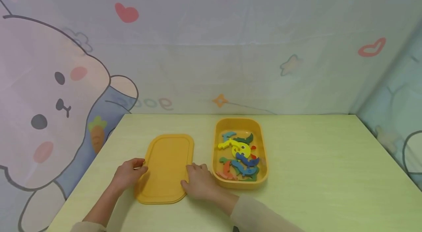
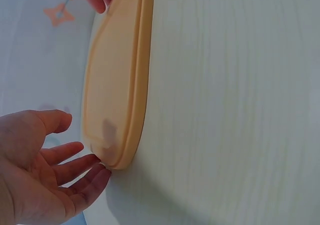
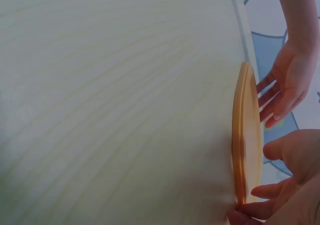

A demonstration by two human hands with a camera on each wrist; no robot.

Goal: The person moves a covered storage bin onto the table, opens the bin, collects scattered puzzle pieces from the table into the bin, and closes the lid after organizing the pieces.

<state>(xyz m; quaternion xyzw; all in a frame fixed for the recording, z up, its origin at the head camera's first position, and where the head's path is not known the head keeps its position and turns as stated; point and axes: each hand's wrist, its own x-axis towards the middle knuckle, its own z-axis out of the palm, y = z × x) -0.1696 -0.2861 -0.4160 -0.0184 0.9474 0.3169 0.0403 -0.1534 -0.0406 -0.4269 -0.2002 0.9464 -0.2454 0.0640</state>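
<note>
A flat yellow-orange lid point(image 1: 166, 168) with rounded corners lies on the table. At its left edge is my left hand point(image 1: 128, 173), thumb apart from the fingers; in the left wrist view the loosely bent fingertips point(image 2: 102, 167) touch or nearly touch the rim. My right hand point(image 1: 201, 182) is at the lid's right edge. The right wrist view shows its fingers point(image 3: 257, 209) against the rim, with the thumb lifted away from the lid. Neither hand grips it. Right of the lid stands an uncovered yellow-orange box point(image 1: 242, 185).
Several colourful animal-shaped pieces point(image 1: 244, 168) lie loosely in the box, among them a yellow one point(image 1: 241, 150). The pale table point(image 1: 316, 166) extends to the right. A cloth with printed cartoons point(image 1: 197, 60) hangs behind the table's back edge.
</note>
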